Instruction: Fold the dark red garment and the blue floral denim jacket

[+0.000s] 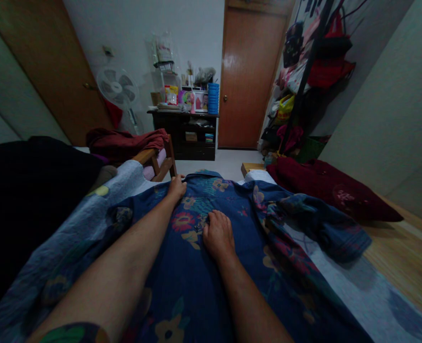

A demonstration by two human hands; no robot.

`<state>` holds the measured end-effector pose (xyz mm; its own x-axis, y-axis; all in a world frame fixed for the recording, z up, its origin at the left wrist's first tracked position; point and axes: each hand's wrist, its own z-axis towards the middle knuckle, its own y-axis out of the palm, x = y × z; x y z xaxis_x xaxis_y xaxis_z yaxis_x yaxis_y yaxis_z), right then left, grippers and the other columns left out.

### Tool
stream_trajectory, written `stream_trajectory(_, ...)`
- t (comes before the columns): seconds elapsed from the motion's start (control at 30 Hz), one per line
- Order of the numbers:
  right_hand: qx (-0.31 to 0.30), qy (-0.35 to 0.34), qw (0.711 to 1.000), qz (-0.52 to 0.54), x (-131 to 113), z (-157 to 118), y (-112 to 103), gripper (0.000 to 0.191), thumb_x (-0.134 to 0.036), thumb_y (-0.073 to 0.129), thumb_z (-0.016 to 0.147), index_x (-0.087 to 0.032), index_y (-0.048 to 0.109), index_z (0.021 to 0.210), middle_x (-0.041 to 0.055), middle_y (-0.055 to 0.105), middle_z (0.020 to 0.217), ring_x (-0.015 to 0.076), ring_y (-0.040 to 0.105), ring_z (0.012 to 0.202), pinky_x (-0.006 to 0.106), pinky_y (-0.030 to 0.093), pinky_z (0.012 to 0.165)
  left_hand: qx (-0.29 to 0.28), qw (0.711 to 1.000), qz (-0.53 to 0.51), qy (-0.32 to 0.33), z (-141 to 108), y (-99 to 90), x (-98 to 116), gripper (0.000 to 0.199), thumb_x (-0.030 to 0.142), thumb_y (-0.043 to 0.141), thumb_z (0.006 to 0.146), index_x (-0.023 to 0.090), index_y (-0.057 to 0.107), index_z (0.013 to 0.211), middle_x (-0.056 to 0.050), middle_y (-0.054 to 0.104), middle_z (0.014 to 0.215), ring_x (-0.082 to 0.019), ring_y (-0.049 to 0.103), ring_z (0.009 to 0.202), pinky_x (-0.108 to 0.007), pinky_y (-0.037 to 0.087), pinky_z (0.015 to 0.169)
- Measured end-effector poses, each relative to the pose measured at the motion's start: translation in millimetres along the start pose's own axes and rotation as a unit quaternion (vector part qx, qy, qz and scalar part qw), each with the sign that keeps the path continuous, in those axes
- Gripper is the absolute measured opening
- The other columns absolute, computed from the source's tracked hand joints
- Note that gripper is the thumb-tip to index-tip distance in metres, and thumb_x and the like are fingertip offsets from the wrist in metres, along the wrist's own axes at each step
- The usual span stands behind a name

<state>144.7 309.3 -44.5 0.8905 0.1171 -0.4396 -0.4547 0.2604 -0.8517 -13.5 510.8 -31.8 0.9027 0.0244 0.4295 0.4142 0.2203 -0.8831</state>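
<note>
While the blue flowered shirt (196, 267) lies spread across the bed (357, 281), left hand (177, 187) curled on its far collar edge, right hand (218, 236) pinching cloth mid-shirt, dark red pillow (335, 190) far right, fan (118, 88) far left.

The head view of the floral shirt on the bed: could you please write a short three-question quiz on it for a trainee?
1. True or false: the left hand rests near the collar of the blue floral shirt.
2. Where does the right hand lie? A) on the dark red pillow B) on the shirt's front C) on the white fan
3. Fill in: the shirt lies spread on a grey ____.

Key: 1 true; 2 B; 3 sheet. Both hands press on the cloth; whether either pinches it cannot be told.
</note>
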Motion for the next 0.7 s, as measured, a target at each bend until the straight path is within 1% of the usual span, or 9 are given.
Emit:
stream_trajectory(0.07, 0.002, -0.001, 1.0, 0.0, -0.2, 0.1, 0.5, 0.036, -0.022, 0.048, 0.087, -0.016, 0.061, 0.12, 0.0119, 0.058, 0.13, 0.0238, 0.046, 0.127, 0.038, 0.029, 0.11, 0.001, 1.0, 0.006, 0.019, -12.6, 3.8, -2.5, 0.057, 0.023, 0.049, 0.088, 0.016, 0.038, 0.143, -0.015, 0.042, 0.147, -0.021, 0.051, 0.127, -0.03, 0.04, 0.104)
stream_trajectory(0.13, 0.006, -0.001, 1.0, 0.0, -0.3, 0.1, 0.9, 0.035, -0.022, 0.048, 0.086, -0.017, 0.062, 0.118, 0.0116, 0.059, 0.129, 0.024, 0.046, 0.126, 0.039, 0.03, 0.11, -0.004, 0.999, 0.034, 0.041, -26.5, 5.6, -7.9, 0.063, 0.031, 0.046, 0.091, 0.016, 0.028, 0.149, -0.017, 0.025, 0.157, -0.027, 0.043, 0.135, -0.038, 0.037, 0.108)
stream_trajectory(0.17, 0.008, -0.001, 1.0, -0.001, -0.3, 0.1, 0.9, 0.034, -0.022, 0.048, 0.086, -0.017, 0.062, 0.118, 0.0115, 0.059, 0.128, 0.024, 0.046, 0.126, 0.038, 0.031, 0.109, -0.013, 0.997, 0.057, 0.054, -33.2, 5.3, -12.0, 0.064, 0.037, 0.043, 0.092, 0.016, 0.026, 0.15, -0.018, 0.022, 0.158, -0.029, 0.037, 0.139, -0.043, 0.033, 0.111)
stream_trajectory(0.23, 0.012, -0.003, 1.0, -0.002, -0.2, 0.1, 0.9, 0.034, -0.021, 0.048, 0.086, -0.018, 0.062, 0.117, 0.0112, 0.06, 0.128, 0.0235, 0.047, 0.125, 0.038, 0.031, 0.109, -0.059, 0.991, 0.105, 0.061, -45.0, 1.9, -22.6, 0.067, 0.05, 0.035, 0.094, 0.016, 0.028, 0.151, -0.018, 0.024, 0.158, -0.032, 0.026, 0.145, -0.052, 0.022, 0.116)
stream_trajectory(0.3, 0.012, -0.005, 1.0, -0.003, 0.2, -0.1, 0.9, 0.035, -0.021, 0.048, 0.087, -0.018, 0.062, 0.119, 0.0112, 0.06, 0.128, 0.023, 0.047, 0.125, 0.037, 0.031, 0.109, -0.098, 0.984, 0.145, 0.036, -52.7, -5.3, -35.6, 0.072, 0.061, 0.03, 0.092, 0.019, 0.032, 0.15, -0.016, 0.026, 0.158, -0.035, 0.019, 0.146, -0.057, 0.014, 0.116)
stream_trajectory(0.4, 0.007, -0.005, 1.0, -0.007, 0.9, -0.3, 1.3, 0.037, -0.021, 0.047, 0.087, -0.016, 0.061, 0.12, 0.0121, 0.059, 0.129, 0.0229, 0.047, 0.126, 0.037, 0.03, 0.109, -0.111, 0.977, 0.179, -0.016, -55.2, -20.1, -56.2, 0.076, 0.068, 0.026, 0.088, 0.026, 0.034, 0.15, -0.011, 0.022, 0.161, -0.039, 0.015, 0.147, -0.06, 0.012, 0.115)
stream_trajectory(0.57, 0.006, -0.009, 1.0, -0.006, 2.1, -0.3, 3.1, 0.038, -0.022, 0.047, 0.087, -0.016, 0.06, 0.123, 0.0112, 0.059, 0.131, 0.0218, 0.047, 0.126, 0.035, 0.03, 0.11, -0.1, 0.974, 0.191, -0.064, -50.6, -39.1, -74.6, 0.072, 0.063, 0.023, 0.091, 0.025, 0.033, 0.151, -0.011, 0.025, 0.16, -0.036, 0.022, 0.145, -0.057, 0.017, 0.114)
stream_trajectory(0.63, 0.004, -0.007, 1.0, -0.006, 2.3, 0.0, 3.3, 0.037, -0.022, 0.047, 0.087, -0.017, 0.061, 0.122, 0.0108, 0.059, 0.131, 0.0214, 0.048, 0.126, 0.035, 0.03, 0.11, -0.083, 0.972, 0.201, -0.093, -54.2, -42.1, -67.5, 0.066, 0.057, 0.027, 0.092, 0.023, 0.039, 0.148, -0.013, 0.03, 0.158, -0.037, 0.024, 0.144, -0.059, 0.018, 0.114)
stream_trajectory(0.7, -0.003, -0.006, 1.0, -0.007, 2.2, 0.4, 2.9, 0.038, -0.022, 0.047, 0.088, -0.017, 0.061, 0.122, 0.0109, 0.059, 0.132, 0.0212, 0.048, 0.126, 0.034, 0.029, 0.11, -0.06, 0.97, 0.213, -0.104, -63.9, -41.7, -49.9, 0.058, 0.046, 0.034, 0.092, 0.019, 0.048, 0.141, -0.016, 0.033, 0.156, -0.038, 0.024, 0.144, -0.06, 0.019, 0.113)
